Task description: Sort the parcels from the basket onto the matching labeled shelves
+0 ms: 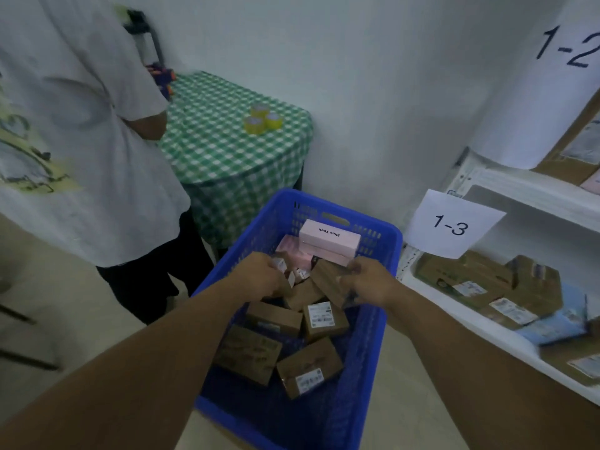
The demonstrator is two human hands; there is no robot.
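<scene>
A blue plastic basket (383,241) stands on the floor in front of me with several brown cardboard parcels (308,365) and pink boxes (329,237) inside. My left hand (259,274) reaches into the basket and grips a small brown parcel with a white label (281,264). My right hand (370,280) holds a brown cardboard parcel (328,277) by its edge above the pile. White shelves (519,193) stand to the right, with paper labels 1-3 (453,224) and 1-2 (568,43).
The 1-3 shelf holds several brown and light blue parcels (506,293). A person in a white T-shirt (81,141) stands close on the left. Behind the basket a table with a green checked cloth (227,151) carries three yellow tape rolls (261,118).
</scene>
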